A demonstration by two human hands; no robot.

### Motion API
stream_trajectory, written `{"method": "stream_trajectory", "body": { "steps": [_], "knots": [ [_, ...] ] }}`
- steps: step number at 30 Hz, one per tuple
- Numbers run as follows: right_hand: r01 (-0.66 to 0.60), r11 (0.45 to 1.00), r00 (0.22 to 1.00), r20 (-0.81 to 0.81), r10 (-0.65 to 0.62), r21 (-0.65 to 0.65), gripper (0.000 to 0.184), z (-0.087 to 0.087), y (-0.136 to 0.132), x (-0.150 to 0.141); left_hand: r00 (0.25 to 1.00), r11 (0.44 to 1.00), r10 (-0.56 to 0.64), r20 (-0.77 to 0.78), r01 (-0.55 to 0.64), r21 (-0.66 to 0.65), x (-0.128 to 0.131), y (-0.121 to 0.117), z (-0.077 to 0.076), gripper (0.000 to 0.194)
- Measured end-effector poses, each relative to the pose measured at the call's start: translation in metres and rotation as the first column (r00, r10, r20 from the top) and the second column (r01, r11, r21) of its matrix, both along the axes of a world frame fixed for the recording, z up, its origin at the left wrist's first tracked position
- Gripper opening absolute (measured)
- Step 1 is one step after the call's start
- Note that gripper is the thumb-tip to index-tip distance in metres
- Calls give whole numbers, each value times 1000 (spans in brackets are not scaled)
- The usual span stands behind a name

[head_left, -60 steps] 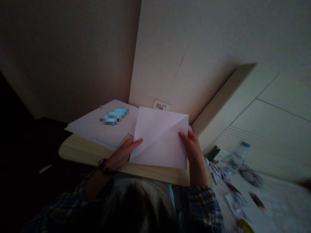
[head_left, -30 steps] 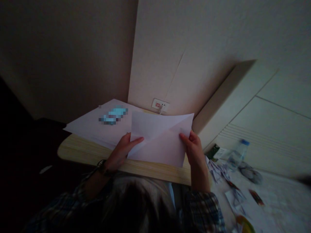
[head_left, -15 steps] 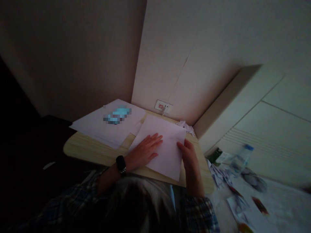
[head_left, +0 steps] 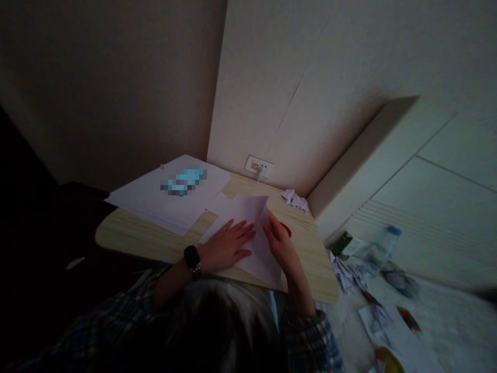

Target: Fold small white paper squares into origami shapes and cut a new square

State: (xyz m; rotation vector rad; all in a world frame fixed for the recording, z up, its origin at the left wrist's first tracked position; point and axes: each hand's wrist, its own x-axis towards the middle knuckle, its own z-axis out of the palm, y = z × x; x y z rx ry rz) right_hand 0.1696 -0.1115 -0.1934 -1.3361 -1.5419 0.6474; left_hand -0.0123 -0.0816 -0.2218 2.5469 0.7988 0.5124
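Note:
A white sheet of paper (head_left: 259, 261) lies on the wooden tabletop (head_left: 310, 269), its right side lifted and curving over toward the left. My left hand (head_left: 229, 242) rests flat on the sheet with the fingers spread. At the raised right edge, my right hand (head_left: 281, 241) grips the paper between thumb and fingers. Just behind that hand, part of a red object (head_left: 287, 229) shows; its kind is hidden.
To the left lie larger white sheets (head_left: 151, 207) with a pixelated blue item (head_left: 184, 181) on top. Folded paper pieces (head_left: 295, 199) sit near the wall socket (head_left: 259, 166). Right of the table are a plastic bottle (head_left: 384, 248) and scattered papers (head_left: 347, 272).
My right hand has moved left, bending the sheet's right side up and over. The red object and the folded pieces now show more. My left hand stays flat on the paper.

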Motion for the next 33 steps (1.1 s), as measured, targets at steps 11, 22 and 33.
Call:
{"method": "stream_trajectory", "body": {
  "steps": [11,22,33],
  "knots": [
    [-187,982,859,489,153,21,74,-17,-21,-36,827,853,506,244,-437,-285,-89,8,12,40],
    [-90,995,703,705,95,-44,73,-16,-28,-60,717,716,581,385,-226,-660,-77,14,17,26],
    [-33,997,627,775,72,-66,66,-7,-29,-63,712,738,561,422,-199,-645,-55,3,22,27]
  ]
}}
